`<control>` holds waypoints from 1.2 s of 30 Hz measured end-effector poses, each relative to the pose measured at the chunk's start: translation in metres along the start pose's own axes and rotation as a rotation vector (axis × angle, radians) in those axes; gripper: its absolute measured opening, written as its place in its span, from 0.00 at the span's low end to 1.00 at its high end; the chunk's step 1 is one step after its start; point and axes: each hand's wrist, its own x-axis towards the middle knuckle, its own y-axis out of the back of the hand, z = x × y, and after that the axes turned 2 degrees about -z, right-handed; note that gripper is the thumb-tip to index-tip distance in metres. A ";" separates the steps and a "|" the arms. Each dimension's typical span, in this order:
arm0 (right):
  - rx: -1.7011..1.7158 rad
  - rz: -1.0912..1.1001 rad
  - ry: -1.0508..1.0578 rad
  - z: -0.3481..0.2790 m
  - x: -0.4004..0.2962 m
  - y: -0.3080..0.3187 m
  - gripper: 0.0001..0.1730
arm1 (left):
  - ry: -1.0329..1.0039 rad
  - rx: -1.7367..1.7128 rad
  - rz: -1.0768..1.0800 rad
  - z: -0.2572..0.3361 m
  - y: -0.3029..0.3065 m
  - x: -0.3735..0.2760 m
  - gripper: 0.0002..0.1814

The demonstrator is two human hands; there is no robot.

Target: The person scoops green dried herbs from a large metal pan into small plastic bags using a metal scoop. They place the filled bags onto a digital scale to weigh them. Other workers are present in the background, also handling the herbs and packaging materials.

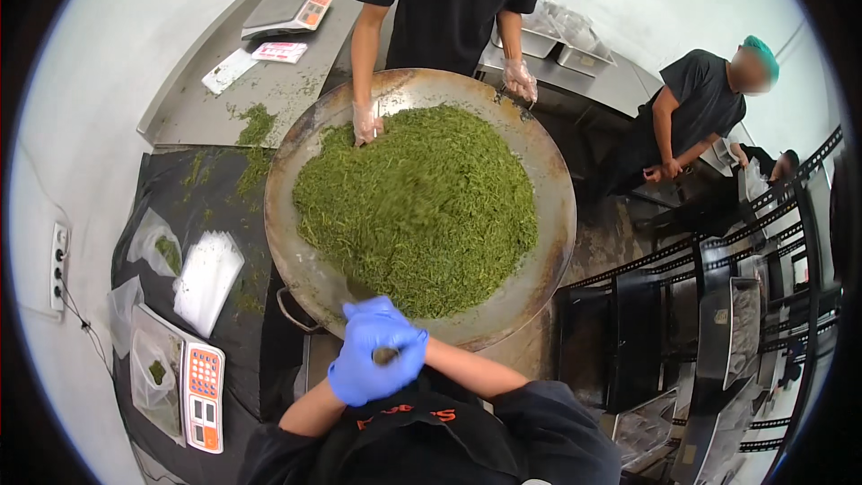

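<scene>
My left hand (353, 367) and my right hand (387, 316), both in blue gloves, are clasped together at the near rim of a large, wide metal pan (549, 215). They grip a tool handle (386, 355), whose round end shows between the fingers. Beyond the gloves, the rest of the tool is blurred and I cannot tell its kind. Inside the pan lies a broad heap of shredded green leaves (465, 215), blurred at its middle. Across from me, a co-worker's clear-gloved hand (367, 124) touches the heap's far left edge; the other gloved hand (520, 79) is at the rim.
Left of the pan, a digital scale (204, 397) bears a plastic bag (151, 380), near stacked clear bags (209, 276). Another scale (289, 13) sits on the metal counter (209, 114), with spilled leaves (256, 124). Racks with trays (731, 330) stand right; another person (700, 101) stands beyond.
</scene>
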 end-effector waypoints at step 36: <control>-0.496 0.646 0.129 -0.081 -0.040 0.108 0.22 | -0.775 -0.253 -0.711 0.014 -0.075 0.057 0.16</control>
